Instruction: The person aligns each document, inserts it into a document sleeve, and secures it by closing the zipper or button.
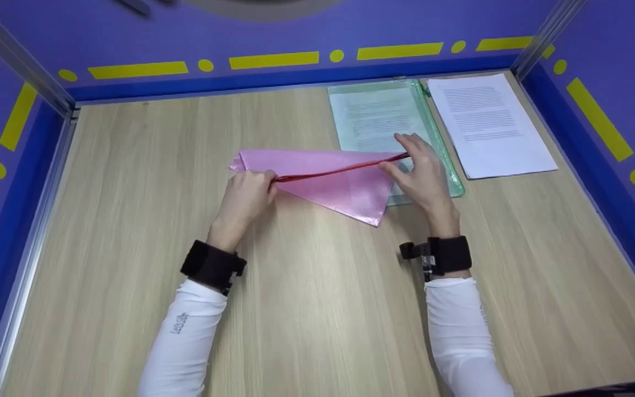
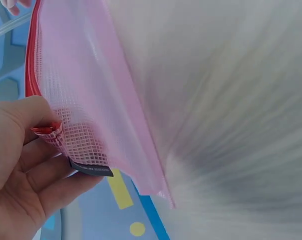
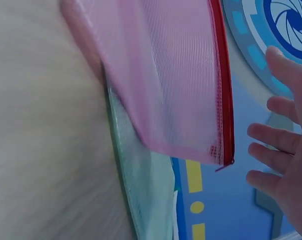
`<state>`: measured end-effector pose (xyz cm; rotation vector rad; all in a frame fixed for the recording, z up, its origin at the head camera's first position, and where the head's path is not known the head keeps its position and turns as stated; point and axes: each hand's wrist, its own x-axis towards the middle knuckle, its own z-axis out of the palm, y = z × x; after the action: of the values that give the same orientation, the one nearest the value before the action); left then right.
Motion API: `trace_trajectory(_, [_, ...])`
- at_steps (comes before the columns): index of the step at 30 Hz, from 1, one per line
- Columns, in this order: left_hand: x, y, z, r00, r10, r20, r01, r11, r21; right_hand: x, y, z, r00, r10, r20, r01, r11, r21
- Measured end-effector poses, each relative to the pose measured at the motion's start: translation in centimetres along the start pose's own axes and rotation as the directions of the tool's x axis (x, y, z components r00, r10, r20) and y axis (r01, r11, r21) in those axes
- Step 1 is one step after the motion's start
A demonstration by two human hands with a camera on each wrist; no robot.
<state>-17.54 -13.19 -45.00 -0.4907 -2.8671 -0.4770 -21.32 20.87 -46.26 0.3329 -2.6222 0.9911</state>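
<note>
A pink mesh zipper pouch (image 1: 328,187) with a red zipper edge (image 1: 328,171) is held up over the table. My left hand (image 1: 247,198) pinches one end of the zipper edge; in the left wrist view the thumb and fingers (image 2: 45,162) grip that corner beside a small dark tag (image 2: 90,168). My right hand (image 1: 425,173) is at the other end of the zipper edge with its fingers spread. In the right wrist view those fingers (image 3: 276,132) stand apart from the pouch (image 3: 181,90), whose zipper pull (image 3: 226,166) hangs at the corner.
A green zipper pouch (image 1: 375,118) with printed paper inside lies at the back, partly behind the pink one. To its right is a stack of printed sheets (image 1: 494,127). Blue panels (image 1: 273,71) with yellow marks border the wooden table (image 1: 317,309).
</note>
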Motion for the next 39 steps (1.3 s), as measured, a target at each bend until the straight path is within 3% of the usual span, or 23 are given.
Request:
trace_trajectory(5, [0.3, 0.1, -0.5, 0.999, -0.005, -0.041, 0.005, 1.000, -0.003, 0.5, -1.2, 1.2, 0.982, -0.103, 0.159, 0.119, 0.988, -0.098])
trace_trajectory(12, [0.4, 0.7, -1.5, 0.995, 0.005, -0.098, -0.006, 1.000, -0.008, 0.6, -1.4, 2.0, 0.946, -0.120, 0.302, 0.183, 0.965, -0.190])
trace_trajectory(17, [0.6, 0.8, -2.1, 0.986, -0.003, -0.166, -0.001, 1.000, -0.023, 0.5, -1.6, 2.2, 0.947, -0.132, 0.293, 0.174, 0.977, -0.121])
trace_trajectory(22, [1.2, 0.7, -2.4, 0.961, -0.039, -0.274, 0.027, 0.999, -0.047, 0.3, -1.8, 2.6, 0.958, -0.136, 0.253, 0.151, 0.988, -0.041])
trace_trajectory(27, [1.4, 0.3, -2.7, 0.939, -0.091, -0.332, 0.068, 0.994, -0.080, 0.3, -2.4, 3.1, 0.958, -0.087, 0.273, 0.080, 0.996, 0.036])
trace_trajectory(30, [1.3, -0.2, -2.9, 0.938, -0.149, -0.313, 0.110, 0.984, -0.139, 0.3, -2.7, 3.5, 0.961, -0.029, 0.275, 0.003, 0.995, 0.096])
trace_trajectory(34, [0.7, -1.0, -2.7, 0.947, -0.260, -0.190, 0.217, 0.951, -0.222, 0.5, -3.1, 3.8, 0.970, 0.053, 0.236, -0.101, 0.976, 0.194])
trace_trajectory(39, [-0.4, -2.1, -1.7, 0.927, -0.371, -0.050, 0.339, 0.889, -0.309, 0.7, -3.5, 4.3, 0.968, 0.156, 0.197, -0.211, 0.929, 0.303])
